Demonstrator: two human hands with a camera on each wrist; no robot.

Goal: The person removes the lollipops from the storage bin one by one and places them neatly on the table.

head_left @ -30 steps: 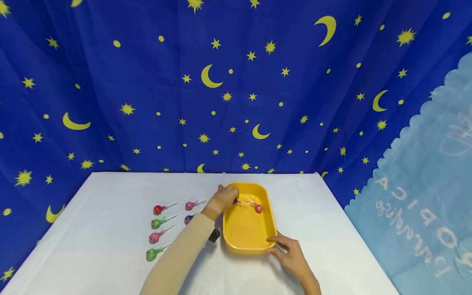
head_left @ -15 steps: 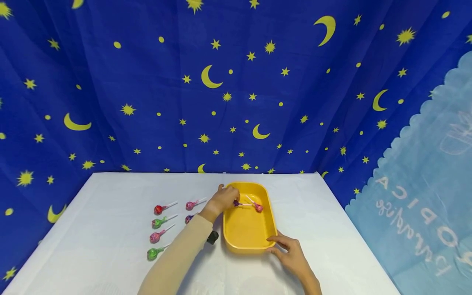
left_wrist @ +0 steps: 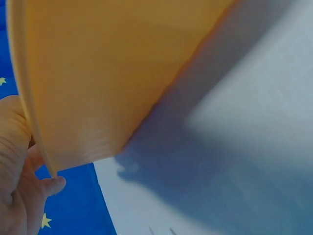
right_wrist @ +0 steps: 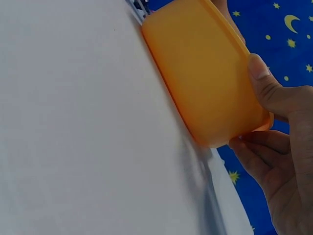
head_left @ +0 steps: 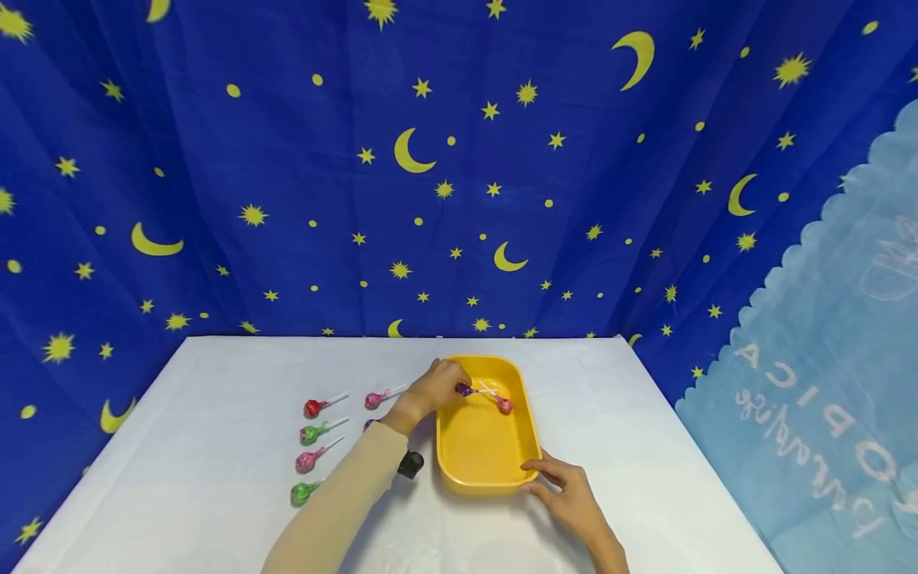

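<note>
A yellow plastic tray [head_left: 488, 458] stands on the table. My left hand [head_left: 441, 384] reaches over its far left wall, fingertips at the wrapped head of a purple lollipop [head_left: 464, 390], which they appear to pinch. In the left wrist view, that hand [left_wrist: 22, 171] is at the tray's rim and the lollipop is hidden. Beside it inside the tray lies a pink lollipop [head_left: 505, 406], their sticks crossing. My right hand [head_left: 570, 494] grips the near right corner of the tray; in the right wrist view its thumb [right_wrist: 259, 68] presses the rim while the fingers lie underneath.
Left of the tray lie a red lollipop [head_left: 312, 408], a green lollipop [head_left: 311, 434], a pink lollipop [head_left: 307, 461] and several others, some partly behind my left sleeve [head_left: 340, 502]. A starry blue curtain [head_left: 459, 199] hangs behind the white table [head_left: 237, 446].
My left hand has shifted slightly right, and the purple lollipop has moved right with it, its head now showing more. The right hand keeps its place on the tray.
</note>
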